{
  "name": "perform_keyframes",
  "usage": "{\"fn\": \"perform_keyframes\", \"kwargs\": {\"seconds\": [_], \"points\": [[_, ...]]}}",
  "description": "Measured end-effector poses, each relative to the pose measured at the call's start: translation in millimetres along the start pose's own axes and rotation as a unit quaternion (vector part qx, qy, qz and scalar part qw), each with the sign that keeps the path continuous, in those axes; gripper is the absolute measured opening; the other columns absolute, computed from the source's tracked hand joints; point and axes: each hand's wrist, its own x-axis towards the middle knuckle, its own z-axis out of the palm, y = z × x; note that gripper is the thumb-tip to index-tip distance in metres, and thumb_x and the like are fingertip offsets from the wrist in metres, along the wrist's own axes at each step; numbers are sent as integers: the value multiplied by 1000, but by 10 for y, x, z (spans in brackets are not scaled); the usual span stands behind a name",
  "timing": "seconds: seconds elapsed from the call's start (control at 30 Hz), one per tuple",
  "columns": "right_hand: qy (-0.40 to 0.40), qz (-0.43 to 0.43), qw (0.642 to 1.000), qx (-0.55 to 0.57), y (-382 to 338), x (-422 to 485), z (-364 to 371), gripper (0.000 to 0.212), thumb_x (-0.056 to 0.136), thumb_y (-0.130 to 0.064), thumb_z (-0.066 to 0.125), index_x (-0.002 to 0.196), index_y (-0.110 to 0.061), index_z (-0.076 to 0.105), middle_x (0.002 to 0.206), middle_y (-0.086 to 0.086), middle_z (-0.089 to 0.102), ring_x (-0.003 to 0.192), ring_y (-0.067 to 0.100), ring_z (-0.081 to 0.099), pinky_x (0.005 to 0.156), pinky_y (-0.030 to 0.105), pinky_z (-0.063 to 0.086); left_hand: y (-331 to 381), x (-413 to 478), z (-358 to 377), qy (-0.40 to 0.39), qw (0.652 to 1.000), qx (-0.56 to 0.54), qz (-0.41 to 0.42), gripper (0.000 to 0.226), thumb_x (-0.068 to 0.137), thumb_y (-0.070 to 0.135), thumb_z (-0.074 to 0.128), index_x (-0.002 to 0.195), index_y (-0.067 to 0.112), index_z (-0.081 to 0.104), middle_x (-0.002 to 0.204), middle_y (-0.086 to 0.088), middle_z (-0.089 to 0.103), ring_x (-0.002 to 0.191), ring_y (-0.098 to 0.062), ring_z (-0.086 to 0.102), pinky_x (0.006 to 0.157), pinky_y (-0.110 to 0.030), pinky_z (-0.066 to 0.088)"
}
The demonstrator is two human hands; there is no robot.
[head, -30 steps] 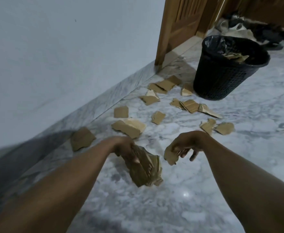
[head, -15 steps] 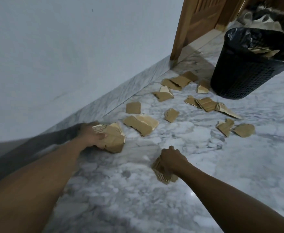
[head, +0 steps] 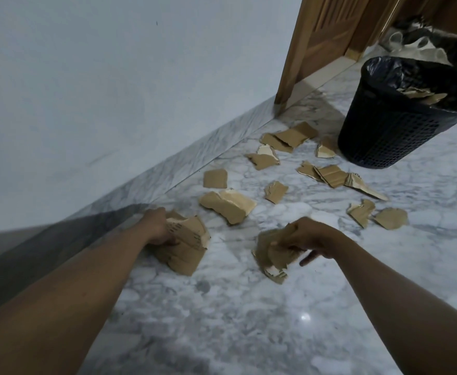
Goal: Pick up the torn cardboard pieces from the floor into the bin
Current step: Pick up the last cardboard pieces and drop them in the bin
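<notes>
My left hand (head: 158, 228) grips a stack of torn brown cardboard pieces (head: 186, 246) low near the wall's skirting. My right hand (head: 307, 236) holds a smaller bunch of cardboard pieces (head: 272, 255) just above the marble floor, with one finger pointing down. Several more torn cardboard pieces lie scattered ahead, the nearest a large folded one (head: 228, 205). The black mesh bin (head: 389, 125), lined with a black bag, stands at the far right with cardboard scraps (head: 422, 96) inside it.
A pale wall with a marble skirting (head: 195, 158) runs along the left. A wooden door frame (head: 292, 63) stands beyond the scattered pieces, left of the bin. Dark bags and clutter (head: 424, 41) sit behind the bin. The floor is glossy white-grey marble (head: 249, 320).
My left hand carried its stack toward the wall and picked up the piece lying there. My right hand went down to the floor and now lifts a bunch of pieces.
</notes>
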Motion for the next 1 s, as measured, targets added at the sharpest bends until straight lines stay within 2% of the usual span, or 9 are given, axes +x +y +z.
{"fn": "perform_keyframes", "kwargs": {"seconds": [0.07, 0.17, 0.33, 0.5, 0.6, 0.7, 0.8, 0.9, 1.0], "points": [[-46, 58, 993, -95, 7, 12, 134, 47, 77, -36, 81, 114, -12, 66, 113, 10, 69, 103, 28, 66, 79, 47, 59, 59, -55, -26, -10, 999, 31, 8, 97, 46, 52, 90, 129, 15, 55, 130, -10, 59, 117, -27, 57, 96, -31, 49], [33, 51, 971, -233, 112, 167, 470, 56, 74, -45, 75, 115, -11, 57, 121, 11, 60, 112, 29, 58, 87, 41, 54, 66, -44, 3, -14, 998, 67, 17, 101, 46, 52, 92, 130, 15, 50, 131, -13, 54, 118, -29, 55, 96, -34, 49], [106, -30, 975, -193, 188, 227, 811, 41, 77, -23, 67, 109, -12, 43, 101, 5, 55, 96, 23, 59, 69, 34, 49, 223, 14, -40, -74, 992, 77, 61, 85, 61, 40, 91, 130, 17, 46, 129, -7, 57, 103, -20, 55, 82, -28, 45], [98, -22, 977, -190, 152, 318, 777, 32, 70, -16, 74, 86, -16, 47, 88, 3, 57, 90, 25, 64, 68, 37, 50, 719, -6, -40, -95, 976, 126, 148, 97, 75, 33, 84, 152, 17, 27, 152, -9, 35, 133, -27, 43, 105, -31, 40], [82, -31, 971, -223, 151, 382, 772, 22, 68, -16, 74, 70, -17, 52, 73, -1, 55, 83, 23, 65, 68, 34, 52, 965, 31, 56, -76, 960, 177, 205, 91, 72, 24, 86, 148, 16, 36, 153, -11, 27, 127, -31, 47, 103, -37, 45], [74, -50, 961, -263, 124, 414, 787, 23, 72, -17, 75, 79, -16, 53, 76, -4, 51, 88, 23, 64, 76, 37, 57, 1092, 118, 107, -70, 942, 218, 243, 90, 71, 13, 83, 148, 17, 37, 163, -3, -6, 134, -34, 43, 101, -41, 49], [58, -47, 958, -277, 104, 459, 747, 27, 75, -21, 79, 90, -14, 57, 79, -5, 54, 85, 19, 61, 77, 35, 56, 1091, 184, 106, -106, 945, 222, 214, 111, 70, 12, 83, 156, 22, 13, 160, -7, 23, 132, -32, 46, 104, -44, 47], [43, -60, 973, -220, -16, 499, 572, 31, 79, -23, 77, 104, -6, 68, 101, 6, 70, 94, 19, 66, 86, 34, 57, 1050, 147, 107, -96, 954, 200, 201, 82, 72, 16, 82, 143, 18, 40, 140, -8, 49, 116, -29, 57, 97, -41, 51], [81, -62, 988, -112, -270, 612, 372, 44, 75, -29, 77, 109, -2, 69, 107, 15, 70, 97, 26, 67, 88, 38, 56, 963, 98, 150, -93, 955, 198, 200, 72, 70, 22, 84, 134, 20, 50, 132, -5, 54, 112, -26, 58, 91, -36, 52]]}}
